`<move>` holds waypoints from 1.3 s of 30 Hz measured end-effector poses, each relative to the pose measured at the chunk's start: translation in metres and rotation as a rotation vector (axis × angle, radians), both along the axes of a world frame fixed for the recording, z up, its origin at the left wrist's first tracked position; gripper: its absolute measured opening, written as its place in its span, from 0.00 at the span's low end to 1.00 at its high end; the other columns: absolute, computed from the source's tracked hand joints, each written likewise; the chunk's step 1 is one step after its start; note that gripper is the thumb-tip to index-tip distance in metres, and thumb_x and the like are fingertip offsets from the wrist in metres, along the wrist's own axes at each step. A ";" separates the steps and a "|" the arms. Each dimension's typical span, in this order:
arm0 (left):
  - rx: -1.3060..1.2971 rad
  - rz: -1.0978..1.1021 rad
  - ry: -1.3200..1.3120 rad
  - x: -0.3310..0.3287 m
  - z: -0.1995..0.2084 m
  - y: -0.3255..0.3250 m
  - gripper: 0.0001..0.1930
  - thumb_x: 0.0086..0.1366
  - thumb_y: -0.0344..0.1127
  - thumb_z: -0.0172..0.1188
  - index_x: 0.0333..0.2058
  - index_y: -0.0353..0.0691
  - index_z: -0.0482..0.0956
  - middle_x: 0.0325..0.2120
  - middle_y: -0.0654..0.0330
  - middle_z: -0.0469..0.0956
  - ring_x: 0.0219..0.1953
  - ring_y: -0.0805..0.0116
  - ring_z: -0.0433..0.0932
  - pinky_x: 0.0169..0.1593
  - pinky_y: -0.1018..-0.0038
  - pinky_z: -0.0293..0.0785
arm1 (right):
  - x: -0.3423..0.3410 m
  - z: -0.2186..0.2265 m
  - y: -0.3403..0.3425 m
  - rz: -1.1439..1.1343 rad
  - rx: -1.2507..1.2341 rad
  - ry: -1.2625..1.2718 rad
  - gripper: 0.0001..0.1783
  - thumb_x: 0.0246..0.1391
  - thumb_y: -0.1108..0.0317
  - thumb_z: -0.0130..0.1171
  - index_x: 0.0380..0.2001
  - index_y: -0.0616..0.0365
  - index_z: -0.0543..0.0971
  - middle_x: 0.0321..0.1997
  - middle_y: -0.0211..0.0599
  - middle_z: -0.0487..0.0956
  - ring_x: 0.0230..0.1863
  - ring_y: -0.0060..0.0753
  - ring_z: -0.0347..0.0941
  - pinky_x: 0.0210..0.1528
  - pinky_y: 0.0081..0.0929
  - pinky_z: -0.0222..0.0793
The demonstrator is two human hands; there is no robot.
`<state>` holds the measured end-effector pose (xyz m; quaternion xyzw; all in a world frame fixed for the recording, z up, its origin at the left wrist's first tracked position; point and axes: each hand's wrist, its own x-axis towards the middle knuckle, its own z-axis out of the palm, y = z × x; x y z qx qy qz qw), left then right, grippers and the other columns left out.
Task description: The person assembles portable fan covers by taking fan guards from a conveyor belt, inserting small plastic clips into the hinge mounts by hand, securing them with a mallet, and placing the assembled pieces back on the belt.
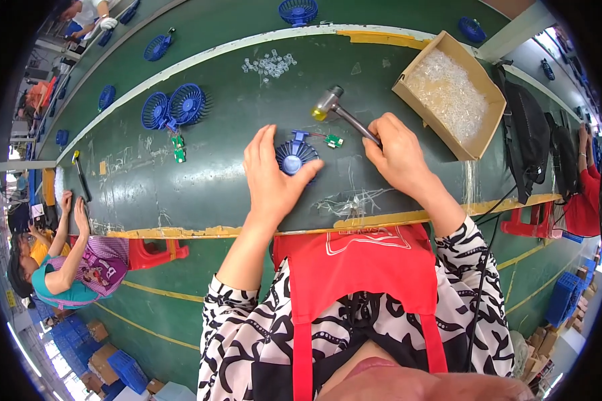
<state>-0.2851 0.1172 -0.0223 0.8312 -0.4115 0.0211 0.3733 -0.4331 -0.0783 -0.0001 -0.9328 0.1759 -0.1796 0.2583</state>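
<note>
Our left hand (272, 172), partly curled, holds the blue fan (293, 161) (perhaps lightly; contact is half-hidden); our right hand (400, 152) grips the hammer (356, 122). A misaimed swing could crack the green board (334, 141) between our hands.

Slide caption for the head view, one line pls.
At a green bench, left hand on a blue fan, right hand gripping a hammer, cardboard box of clear pieces to the right.
</note>
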 end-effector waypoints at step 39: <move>-0.121 -0.041 0.165 -0.020 -0.010 0.016 0.49 0.44 0.35 0.76 0.63 0.33 0.56 0.54 0.47 0.69 0.56 0.54 0.70 0.61 0.63 0.63 | 0.073 -0.030 0.038 0.280 0.409 -0.178 0.12 0.57 0.68 0.58 0.39 0.66 0.78 0.32 0.51 0.80 0.34 0.51 0.78 0.35 0.39 0.73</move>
